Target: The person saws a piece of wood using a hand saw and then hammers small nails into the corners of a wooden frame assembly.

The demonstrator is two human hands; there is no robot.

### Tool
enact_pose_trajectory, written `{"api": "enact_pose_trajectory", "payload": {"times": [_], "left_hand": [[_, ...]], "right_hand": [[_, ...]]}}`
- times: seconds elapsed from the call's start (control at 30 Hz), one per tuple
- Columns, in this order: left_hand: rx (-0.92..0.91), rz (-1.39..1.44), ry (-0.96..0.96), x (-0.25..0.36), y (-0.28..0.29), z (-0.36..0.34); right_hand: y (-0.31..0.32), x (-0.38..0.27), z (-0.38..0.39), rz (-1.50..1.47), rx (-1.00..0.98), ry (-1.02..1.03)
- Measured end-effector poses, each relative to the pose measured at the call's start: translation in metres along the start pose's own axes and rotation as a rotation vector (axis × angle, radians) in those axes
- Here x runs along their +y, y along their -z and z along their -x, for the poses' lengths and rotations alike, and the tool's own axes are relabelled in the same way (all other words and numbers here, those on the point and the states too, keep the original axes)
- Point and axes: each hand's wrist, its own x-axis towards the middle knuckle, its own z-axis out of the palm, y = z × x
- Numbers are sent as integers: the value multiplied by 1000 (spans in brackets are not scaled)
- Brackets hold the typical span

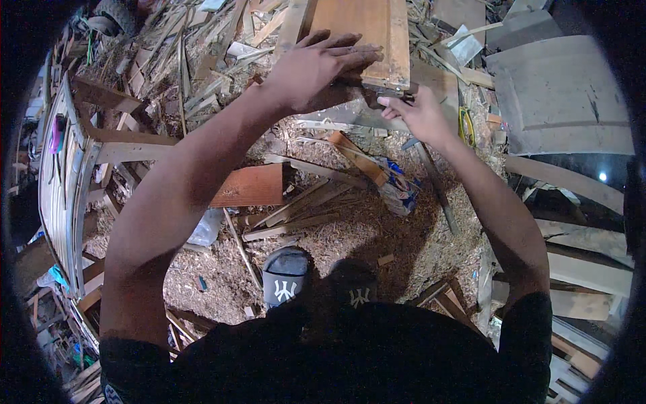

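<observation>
A wooden panel [360, 27] with a raised frame, like a drawer or small door, lies ahead of me at the top. Across its left side and near end reaches my left hand [323, 67], fingers stretched out flat and holding nothing. At the panel's near right corner is my right hand [420, 116], its fingers closed, partly hidden by the panel's edge. What they grip there is too dark to make out. On the ground below my right wrist lies a hammer-like tool [435, 183] with a long handle.
Wood shavings and offcuts cover the ground. Nearer me are a reddish board [250, 186], a wood block [356, 158], a blue-and-white packet [397, 192] and a clear plastic bag [206, 227]. A wooden frame [64, 182] stands left; curved grey panels [562, 101] stand right.
</observation>
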Motion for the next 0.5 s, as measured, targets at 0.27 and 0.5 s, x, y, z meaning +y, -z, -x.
{"api": "enact_pose_trajectory", "payload": {"times": [0.27, 0.5], "left_hand": [[-56, 4, 56, 9, 2, 0], [-54, 40, 58, 13, 0, -1]], "right_hand": [[-5, -4, 4, -14, 15, -83], [-9, -11, 9, -50, 72, -71]]}}
